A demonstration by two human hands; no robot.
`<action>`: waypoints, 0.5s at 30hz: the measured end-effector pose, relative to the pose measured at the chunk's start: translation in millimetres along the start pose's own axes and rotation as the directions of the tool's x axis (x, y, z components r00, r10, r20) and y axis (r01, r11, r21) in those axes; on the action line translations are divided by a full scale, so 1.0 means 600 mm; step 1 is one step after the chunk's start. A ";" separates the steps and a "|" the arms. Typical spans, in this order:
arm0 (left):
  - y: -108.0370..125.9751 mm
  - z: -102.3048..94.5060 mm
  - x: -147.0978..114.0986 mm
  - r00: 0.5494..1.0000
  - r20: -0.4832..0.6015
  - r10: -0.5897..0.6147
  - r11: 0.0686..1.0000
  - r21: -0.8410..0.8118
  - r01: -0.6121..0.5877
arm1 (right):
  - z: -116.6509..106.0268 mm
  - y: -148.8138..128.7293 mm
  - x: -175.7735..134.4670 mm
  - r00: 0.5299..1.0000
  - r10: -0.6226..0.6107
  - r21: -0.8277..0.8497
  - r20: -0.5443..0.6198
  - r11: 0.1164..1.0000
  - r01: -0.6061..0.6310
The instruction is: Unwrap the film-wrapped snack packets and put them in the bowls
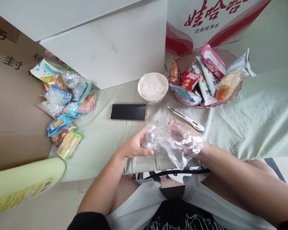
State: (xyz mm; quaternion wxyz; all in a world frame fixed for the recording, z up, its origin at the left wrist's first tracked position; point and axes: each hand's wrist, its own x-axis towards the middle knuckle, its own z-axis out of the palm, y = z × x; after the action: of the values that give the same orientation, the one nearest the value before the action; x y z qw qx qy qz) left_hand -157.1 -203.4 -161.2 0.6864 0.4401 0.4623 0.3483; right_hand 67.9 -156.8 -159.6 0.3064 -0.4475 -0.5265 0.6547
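A crinkled clear plastic bag [163, 140] stretches between my two hands above the cloth near the front edge. My left hand [136, 143] grips its left end with curled fingers, the thumb standing apart below; the fingertips are partly hidden by the plastic. Over my right hand [182, 134] the plastic lies across the palm and reaches the wrist, and the bent fingers show through it. Just beyond the right hand lies a white utility knife [185, 118]. A black phone [128, 111] rests flat beyond the left hand.
A white bowl [153, 101] holds translucent plastic. Packaged snacks fill a pink glass dish [235, 95] at right; more wrapped snacks [58, 99] are piled at left. White boxes [124, 51] and a brown carton [14, 95] stand around. A pale yellow-green container [26, 182] is at lower left.
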 end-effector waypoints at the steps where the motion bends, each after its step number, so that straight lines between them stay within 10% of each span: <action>1: -0.001 0.000 -0.002 0.999 0.044 -0.016 1.000 0.025 0.015 | 0.002 0.002 0.000 0.998 0.058 0.093 0.007 0.994 -0.058; 6: -0.013 -0.003 -0.002 0.999 -0.032 -0.001 0.998 -0.061 -0.001 | 0.005 0.005 -0.005 0.962 0.167 0.149 0.215 0.968 -0.202; 9: -0.017 0.001 0.003 0.978 -0.209 -0.028 1.000 -0.010 0.027 | 0.006 0.007 -0.011 0.928 0.074 -0.068 0.365 0.996 -0.052; 15: -0.012 0.008 0.002 0.988 -0.105 -0.112 0.994 -0.006 0.112 | 0.002 0.013 -0.017 0.912 -0.107 -0.402 0.396 0.873 0.277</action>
State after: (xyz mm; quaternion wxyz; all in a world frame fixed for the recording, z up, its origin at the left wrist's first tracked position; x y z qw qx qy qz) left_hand -151.7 -206.5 -167.6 0.6798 0.3945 0.5216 0.3319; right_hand 71.8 -168.1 -164.1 0.1569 -0.3222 -0.7530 0.5519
